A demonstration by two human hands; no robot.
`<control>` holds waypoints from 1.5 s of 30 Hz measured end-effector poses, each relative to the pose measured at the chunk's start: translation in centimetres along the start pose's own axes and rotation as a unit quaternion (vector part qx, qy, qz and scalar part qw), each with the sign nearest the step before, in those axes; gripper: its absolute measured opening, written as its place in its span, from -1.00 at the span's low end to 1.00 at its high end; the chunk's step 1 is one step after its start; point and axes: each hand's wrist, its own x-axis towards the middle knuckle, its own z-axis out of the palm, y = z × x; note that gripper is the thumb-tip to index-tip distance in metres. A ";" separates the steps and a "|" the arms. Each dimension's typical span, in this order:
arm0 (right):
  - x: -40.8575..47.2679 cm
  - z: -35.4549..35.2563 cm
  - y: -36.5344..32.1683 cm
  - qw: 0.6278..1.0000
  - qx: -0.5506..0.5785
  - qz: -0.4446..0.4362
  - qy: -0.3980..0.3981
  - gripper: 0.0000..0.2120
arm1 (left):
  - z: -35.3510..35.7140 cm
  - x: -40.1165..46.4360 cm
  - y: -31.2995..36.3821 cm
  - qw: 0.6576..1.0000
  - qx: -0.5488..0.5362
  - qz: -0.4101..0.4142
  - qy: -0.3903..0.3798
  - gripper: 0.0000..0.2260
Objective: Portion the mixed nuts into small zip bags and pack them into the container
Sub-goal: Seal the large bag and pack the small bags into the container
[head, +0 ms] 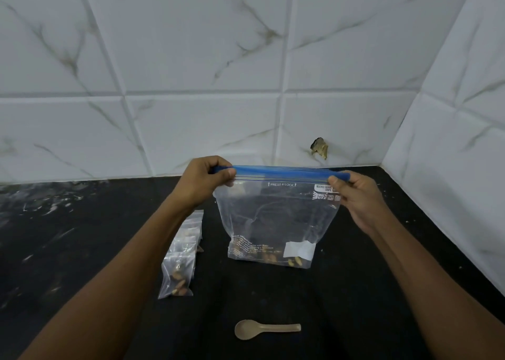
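A large clear zip bag (276, 223) with a blue seal strip stands upright on the black counter, a few mixed nuts lying at its bottom. My left hand (203, 180) pinches the left end of the blue strip. My right hand (358, 196) pinches the right end. To the left of the bag lies a row of several small zip bags (181, 261) with nuts inside, overlapping one another. A beige plastic spoon (266, 329) lies on the counter in front of the big bag, bowl to the left.
The black counter (68, 236) runs into a corner of white marble-look tiled walls (191, 73) behind and at the right. A small chipped hole (319, 147) shows in the back wall. No container is in view.
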 end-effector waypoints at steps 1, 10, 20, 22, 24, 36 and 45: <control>0.1 0.0 -0.1 1.000 -0.008 0.002 0.007 -0.91 | 0.0 0.1 -0.1 1.000 0.004 0.006 0.009 -0.97; 0.4 1.6 -5.9 0.855 -0.485 -0.166 -0.072 -0.55 | -0.3 0.4 0.7 0.995 0.078 0.061 -0.030 -0.94; 1.6 12.8 -7.3 0.767 -0.568 -0.190 -0.231 -0.91 | 0.4 -0.1 2.4 0.971 0.214 0.098 -0.048 -0.99; 1.5 13.2 -7.1 0.752 -0.584 -0.201 -0.228 -0.92 | 0.6 0.0 3.0 0.941 0.312 0.123 -0.047 -0.90; 1.4 13.5 -6.9 0.745 -0.592 -0.208 -0.225 -0.94 | 0.6 0.3 3.6 0.912 0.384 0.139 -0.050 -0.87; 2.8 4.0 -6.9 0.756 -0.598 -0.175 -0.200 -0.85 | -2.0 1.0 3.2 0.920 0.360 0.138 -0.074 -0.94; 2.0 -0.1 -6.2 0.816 -0.542 -0.128 -0.153 -0.81 | -1.8 1.1 2.5 0.941 0.310 0.121 -0.063 -0.97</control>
